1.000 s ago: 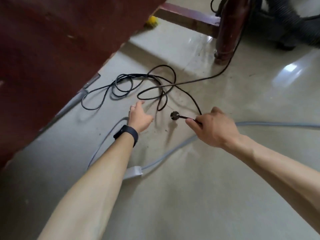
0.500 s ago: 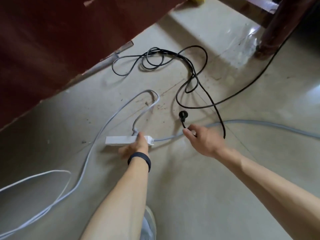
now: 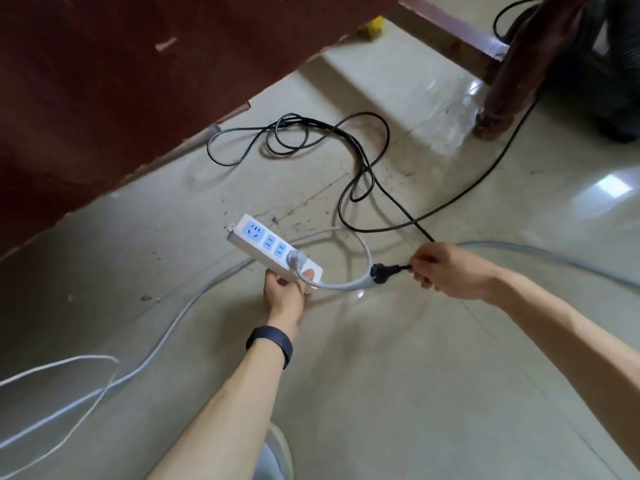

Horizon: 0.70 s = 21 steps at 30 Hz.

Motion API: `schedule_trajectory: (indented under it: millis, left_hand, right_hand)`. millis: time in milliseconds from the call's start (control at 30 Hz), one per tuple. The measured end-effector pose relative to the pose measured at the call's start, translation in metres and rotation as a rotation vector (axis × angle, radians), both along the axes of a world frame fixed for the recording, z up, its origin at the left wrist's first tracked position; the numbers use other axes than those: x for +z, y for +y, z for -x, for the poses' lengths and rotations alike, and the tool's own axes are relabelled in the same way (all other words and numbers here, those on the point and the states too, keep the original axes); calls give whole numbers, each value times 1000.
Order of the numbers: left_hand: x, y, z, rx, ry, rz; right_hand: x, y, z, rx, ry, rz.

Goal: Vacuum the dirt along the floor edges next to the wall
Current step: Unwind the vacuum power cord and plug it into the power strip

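Left hand (image 3: pixel 284 292) has its fingers wrapped round the near end of the white power strip (image 3: pixel 258 242), held up off the floor (image 3: pixel 415 375), with a grey plug (image 3: pixel 295 260) sitting in it. Right hand (image 3: pixel 446 271) pinches the black cord (image 3: pixel 363 168) just behind the black plug (image 3: pixel 379 273) - that's right of the strip. Dirt specks (image 3: pixel 301 220) lie just beyond the strip.
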State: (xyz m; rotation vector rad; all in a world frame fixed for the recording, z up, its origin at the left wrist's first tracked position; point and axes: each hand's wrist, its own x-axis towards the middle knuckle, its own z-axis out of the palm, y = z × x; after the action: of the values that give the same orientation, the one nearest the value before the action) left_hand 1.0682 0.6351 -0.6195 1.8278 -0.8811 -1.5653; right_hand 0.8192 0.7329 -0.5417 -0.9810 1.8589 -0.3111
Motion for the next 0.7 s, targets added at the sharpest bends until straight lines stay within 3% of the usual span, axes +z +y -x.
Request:
schedule_trajectory:
  millis: [200, 367, 533, 700]
  left_hand:
    - [32, -8, 12, -338, -213, 191]
    - [46, -20, 19, -581, -263, 242]
    - [54, -24, 26, -738, -224, 261]
    - [51, -21, 28, -783, -221, 287]
  right_hand:
    - [22, -2, 23, -78, 281, 118]
    - [34, -8, 14, -120, 25, 228]
    - [31, -7, -9, -171, 24, 260]
    - [19, -4, -25, -47, 66, 276]
